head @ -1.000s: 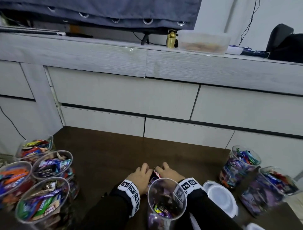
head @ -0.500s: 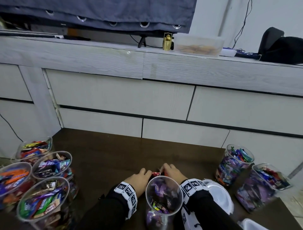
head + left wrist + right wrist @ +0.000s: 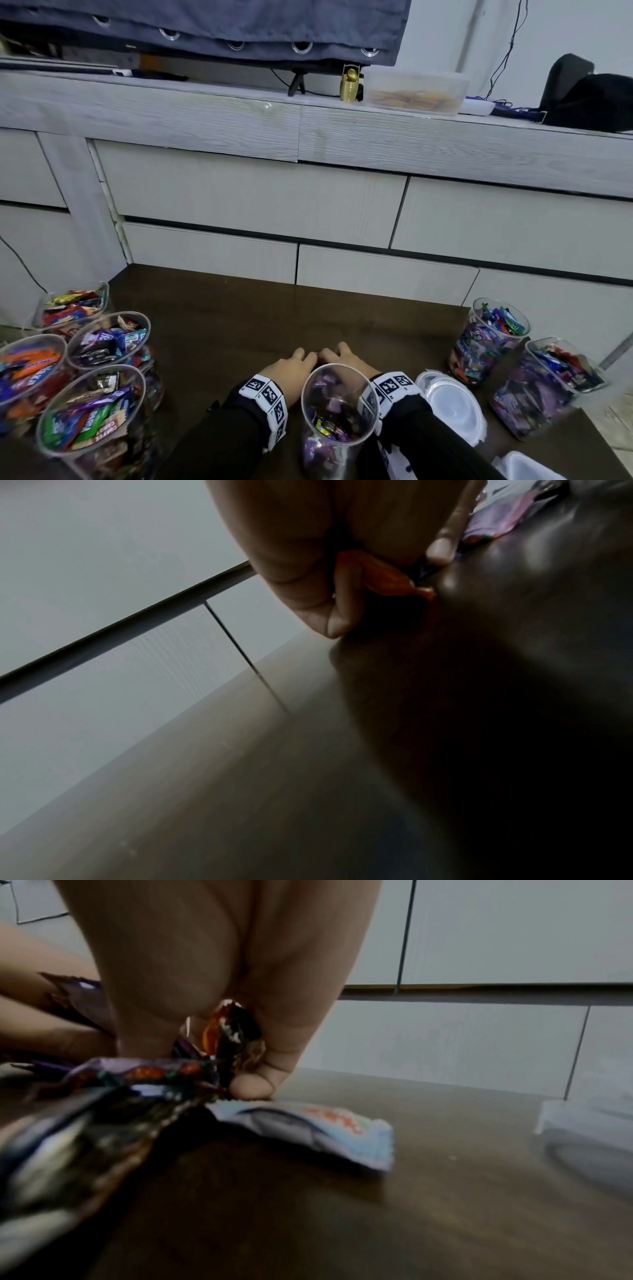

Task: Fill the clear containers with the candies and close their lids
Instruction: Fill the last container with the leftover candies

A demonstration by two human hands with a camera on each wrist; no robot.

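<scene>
A clear container point(image 3: 337, 416), open-topped and partly filled with purple candies, stands at the near table edge between my wrists. Just behind it both hands lie on the dark table point(image 3: 222, 329), gathering loose candies. My left hand point(image 3: 291, 365) curls its fingers round an orange-wrapped candy point(image 3: 383, 577). My right hand point(image 3: 342, 356) curls round a dark brown-and-orange candy point(image 3: 229, 1031). A purple wrapper point(image 3: 137, 1072) and a pale blue candy point(image 3: 308, 1129) lie on the table by the right fingers. The container hides most of the pile in the head view.
Several open containers full of candies point(image 3: 92, 414) crowd the left table corner; two more point(image 3: 489, 339) stand at the right. White lids point(image 3: 452, 404) lie right of my right wrist, another point(image 3: 527, 467) at the near edge. Grey drawers point(image 3: 257, 195) rise behind the table.
Both hands have drawn closer together behind the container, closing over the candies. The head view has shifted slightly; the containers stay put.
</scene>
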